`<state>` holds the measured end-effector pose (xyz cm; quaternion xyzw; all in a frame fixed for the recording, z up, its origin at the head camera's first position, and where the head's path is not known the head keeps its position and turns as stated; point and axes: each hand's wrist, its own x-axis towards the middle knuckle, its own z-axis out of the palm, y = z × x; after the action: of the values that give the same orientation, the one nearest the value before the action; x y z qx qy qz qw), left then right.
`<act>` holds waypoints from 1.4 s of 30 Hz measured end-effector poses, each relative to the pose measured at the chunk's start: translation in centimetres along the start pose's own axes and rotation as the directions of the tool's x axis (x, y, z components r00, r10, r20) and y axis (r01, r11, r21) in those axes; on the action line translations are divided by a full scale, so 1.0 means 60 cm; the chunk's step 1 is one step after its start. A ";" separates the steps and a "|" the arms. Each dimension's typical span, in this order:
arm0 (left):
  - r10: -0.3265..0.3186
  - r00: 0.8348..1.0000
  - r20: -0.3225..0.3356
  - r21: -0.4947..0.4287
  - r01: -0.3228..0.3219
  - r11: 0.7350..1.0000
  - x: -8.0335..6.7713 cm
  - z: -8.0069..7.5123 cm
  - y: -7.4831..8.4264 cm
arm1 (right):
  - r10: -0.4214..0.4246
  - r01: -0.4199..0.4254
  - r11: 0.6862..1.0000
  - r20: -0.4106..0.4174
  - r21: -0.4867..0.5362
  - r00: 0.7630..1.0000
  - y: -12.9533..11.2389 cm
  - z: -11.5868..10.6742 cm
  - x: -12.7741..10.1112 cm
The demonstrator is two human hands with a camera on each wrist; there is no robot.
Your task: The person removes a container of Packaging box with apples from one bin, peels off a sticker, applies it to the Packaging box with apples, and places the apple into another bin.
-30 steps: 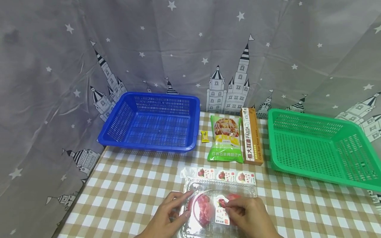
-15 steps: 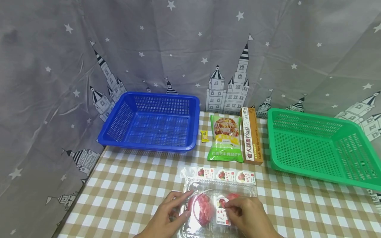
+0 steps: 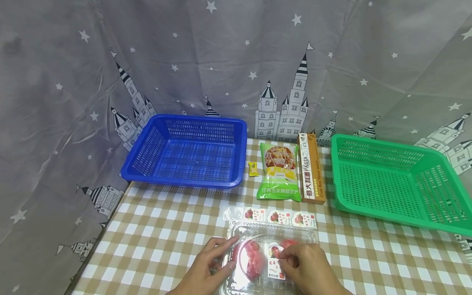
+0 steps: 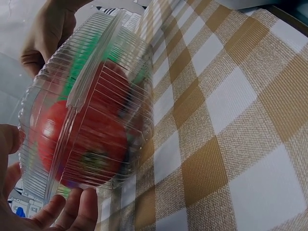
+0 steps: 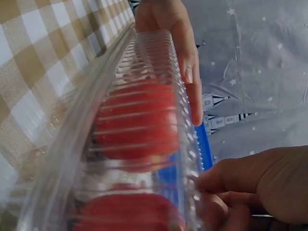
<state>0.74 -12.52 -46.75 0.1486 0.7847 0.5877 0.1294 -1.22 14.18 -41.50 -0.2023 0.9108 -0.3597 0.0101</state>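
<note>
The wrist views are showing ribbed walls and red fruit inside the clear box point(image 3: 271, 256), which the head view is flattening under glare. The box is lying at the near edge of the checked table point(image 3: 158, 233), with open cloth to its left and the blue basket point(image 3: 186, 149) and green basket point(image 3: 396, 184) well apart behind. The left hand point(image 3: 206, 270) is resting straight fingers on the lid; the right hand point(image 3: 307, 268) is pinching the lid's label point(image 3: 274, 266).
</note>
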 end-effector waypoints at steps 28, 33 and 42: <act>0.025 0.999 -0.047 -0.073 -0.029 0.997 -0.004 0.003 0.004 | 0.095 -0.091 0.992 0.043 -0.092 0.995 -0.013 -0.004 -0.016; 0.005 0.999 -0.048 -0.050 -0.007 0.999 -0.003 0.004 0.006 | -0.037 0.044 0.998 -0.119 0.055 0.992 0.003 -0.009 -0.011; 0.015 0.997 -0.069 -0.020 -0.016 1.000 -0.001 0.003 0.009 | 0.178 -0.136 0.950 -0.131 0.280 0.975 0.044 -0.042 -0.007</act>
<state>0.93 -12.23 -46.31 0.1329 0.7816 0.6013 0.0992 -2.17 17.70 -41.43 -0.0972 0.8648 -0.4927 -0.0045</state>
